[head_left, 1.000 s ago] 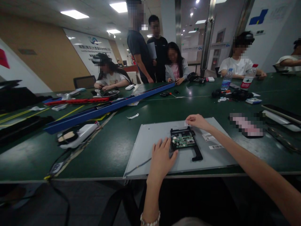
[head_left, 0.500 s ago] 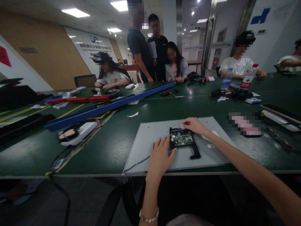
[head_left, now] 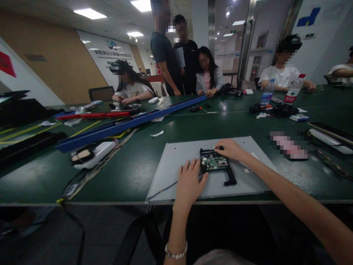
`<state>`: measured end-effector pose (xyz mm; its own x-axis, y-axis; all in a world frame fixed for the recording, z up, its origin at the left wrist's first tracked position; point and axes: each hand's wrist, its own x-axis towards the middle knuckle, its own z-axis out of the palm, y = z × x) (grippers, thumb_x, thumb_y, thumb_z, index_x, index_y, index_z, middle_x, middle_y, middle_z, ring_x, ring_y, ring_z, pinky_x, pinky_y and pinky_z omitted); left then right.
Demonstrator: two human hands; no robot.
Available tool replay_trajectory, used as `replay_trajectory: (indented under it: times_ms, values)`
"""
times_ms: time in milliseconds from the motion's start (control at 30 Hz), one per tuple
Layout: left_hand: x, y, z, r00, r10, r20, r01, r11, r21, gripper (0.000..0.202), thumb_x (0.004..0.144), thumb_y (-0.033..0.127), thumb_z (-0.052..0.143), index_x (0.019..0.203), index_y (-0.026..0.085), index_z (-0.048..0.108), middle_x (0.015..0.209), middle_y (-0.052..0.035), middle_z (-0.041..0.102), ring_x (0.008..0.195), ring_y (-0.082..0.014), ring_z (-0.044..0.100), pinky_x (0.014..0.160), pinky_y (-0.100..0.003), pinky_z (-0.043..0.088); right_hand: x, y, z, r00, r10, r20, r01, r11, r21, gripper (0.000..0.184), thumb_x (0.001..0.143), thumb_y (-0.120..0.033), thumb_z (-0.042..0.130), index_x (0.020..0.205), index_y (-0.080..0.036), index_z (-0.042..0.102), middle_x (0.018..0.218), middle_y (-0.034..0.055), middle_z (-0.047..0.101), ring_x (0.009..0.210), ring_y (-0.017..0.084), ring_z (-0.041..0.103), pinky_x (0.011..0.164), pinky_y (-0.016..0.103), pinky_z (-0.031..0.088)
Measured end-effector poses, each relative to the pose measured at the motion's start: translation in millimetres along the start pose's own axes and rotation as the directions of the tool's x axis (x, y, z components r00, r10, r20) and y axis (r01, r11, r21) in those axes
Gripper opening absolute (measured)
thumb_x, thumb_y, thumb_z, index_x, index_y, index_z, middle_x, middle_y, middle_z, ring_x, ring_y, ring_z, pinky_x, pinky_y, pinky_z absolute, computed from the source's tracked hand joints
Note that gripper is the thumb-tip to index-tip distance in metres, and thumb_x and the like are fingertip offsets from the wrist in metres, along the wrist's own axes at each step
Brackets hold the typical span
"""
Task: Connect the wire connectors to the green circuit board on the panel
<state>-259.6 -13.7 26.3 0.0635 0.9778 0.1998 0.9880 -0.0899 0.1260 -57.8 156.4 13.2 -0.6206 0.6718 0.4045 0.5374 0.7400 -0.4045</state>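
Observation:
A flat grey-white panel (head_left: pixel 168 162) lies near the table's front edge. On it sits a black plastic frame (head_left: pixel 231 177) around a green circuit board (head_left: pixel 213 162). My left hand (head_left: pixel 190 184) rests with fingers spread on the panel, its fingertips at the left side of the frame. At the frame's upper right corner, the thumb and fingers of my right hand (head_left: pixel 231 149) are pinched together; a small pale bit shows at their tips, too small to name. A thin dark cable (head_left: pixel 162 192) runs along the panel to the left of my left hand.
A long blue rail (head_left: pixel 132 123) crosses the table behind the panel. At left lies a white device with a strap (head_left: pixel 102 151). To the right are a phone (head_left: pixel 289 145) and two bottles (head_left: pixel 268 92). Several people sit or stand across the table.
The pale bit at my right fingertips shows less than before, and those fingers have shifted slightly at the frame's corner. My left hand stays in place; the view has moved slightly.

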Motion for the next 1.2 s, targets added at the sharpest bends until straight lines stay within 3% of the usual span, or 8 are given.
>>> replay_trajectory:
  times_ms: [200,333,467,567,667,767,900,1200]
  values:
    - [-3,1,0.7,1.000,0.005,0.006,-0.005,1.000,0.012,0.054,0.095,0.044,0.037,0.143,0.021,0.040,0.149,-0.0079,0.041,0.138,-0.0286,0.033,0.112,-0.048,0.024,-2,1,0,0.999,-0.038,0.031,0.039,0.999,-0.023,0.017,0.085,-0.020,0.059,0.090,-0.019,0.075,0.096,0.0063,0.074,0.090,0.021,0.067,0.085,0.031,0.047]
    - [-2,-5,-25.2,0.995,0.040,0.088,-0.040,0.999,0.004,0.060,0.093,0.046,0.041,0.147,0.021,0.032,0.151,-0.0099,0.037,0.136,-0.0278,0.038,0.109,-0.046,0.031,-4,3,0,0.999,-0.041,0.012,0.041,0.999,-0.017,0.019,0.088,-0.025,0.057,0.091,-0.020,0.075,0.095,0.0061,0.074,0.090,0.021,0.067,0.085,0.032,0.048]
    - [34,-48,-67.0,0.997,0.067,0.027,-0.067,0.998,0.021,0.058,0.094,0.048,0.039,0.145,0.020,0.035,0.147,-0.0085,0.044,0.131,-0.0244,0.044,0.107,-0.037,0.033,-5,8,0,1.000,-0.013,-0.029,0.013,1.000,-0.003,0.021,0.090,-0.026,0.055,0.092,-0.019,0.075,0.096,0.0067,0.074,0.090,0.021,0.067,0.085,0.032,0.048]
    - [84,-105,-81.3,0.994,-0.105,-0.018,0.107,0.991,0.082,0.052,0.093,0.044,0.042,0.136,0.015,0.046,0.139,-0.0117,0.051,0.125,-0.0255,0.049,0.102,-0.033,0.037,-5,10,-1,0.998,0.007,-0.061,-0.007,1.000,0.003,0.021,0.090,-0.025,0.054,0.091,-0.019,0.074,0.095,0.0071,0.073,0.090,0.021,0.067,0.085,0.031,0.048]
    - [127,-159,-74.7,0.944,-0.329,-0.007,0.328,0.942,0.070,0.045,0.092,0.035,0.045,0.129,0.011,0.048,0.129,-0.0166,0.057,0.115,-0.0254,0.055,0.093,-0.031,0.042,-5,10,-3,0.996,0.018,-0.088,-0.017,1.000,0.006,0.021,0.090,-0.024,0.054,0.089,-0.019,0.074,0.094,0.0064,0.073,0.089,0.021,0.067,0.086,0.031,0.047]
    - [150,-190,-58.4,0.863,-0.502,0.062,0.501,0.865,0.037,0.048,0.091,0.038,0.046,0.130,0.011,0.045,0.125,-0.0212,0.058,0.106,-0.0295,0.059,0.087,-0.039,0.044,-5,9,-5,0.993,0.028,-0.111,-0.027,1.000,0.009,0.022,0.090,-0.023,0.053,0.088,-0.019,0.074,0.094,0.0065,0.073,0.090,0.021,0.067,0.086,0.031,0.047]
    - [164,-198,-40.4,0.819,-0.572,0.050,0.572,0.820,0.017,0.046,0.092,0.040,0.043,0.129,0.012,0.046,0.127,-0.0228,0.056,0.109,-0.0339,0.056,0.089,-0.050,0.042,-5,10,-6,0.991,0.043,-0.128,-0.041,0.999,0.013,0.023,0.090,-0.024,0.052,0.089,-0.018,0.074,0.093,0.0066,0.073,0.088,0.021,0.067,0.084,0.031,0.047]
    - [166,-200,-32.3,0.833,-0.550,-0.057,0.549,0.835,-0.030,0.035,0.094,0.029,0.037,0.113,0.008,0.058,0.123,-0.0187,0.061,0.107,-0.0274,0.058,0.092,-0.043,0.042,-6,11,-13,0.988,0.062,-0.139,-0.060,0.998,0.015,0.024,0.090,-0.023,0.051,0.088,-0.018,0.074,0.093,0.0072,0.073,0.089,0.021,0.067,0.084,0.031,0.048]
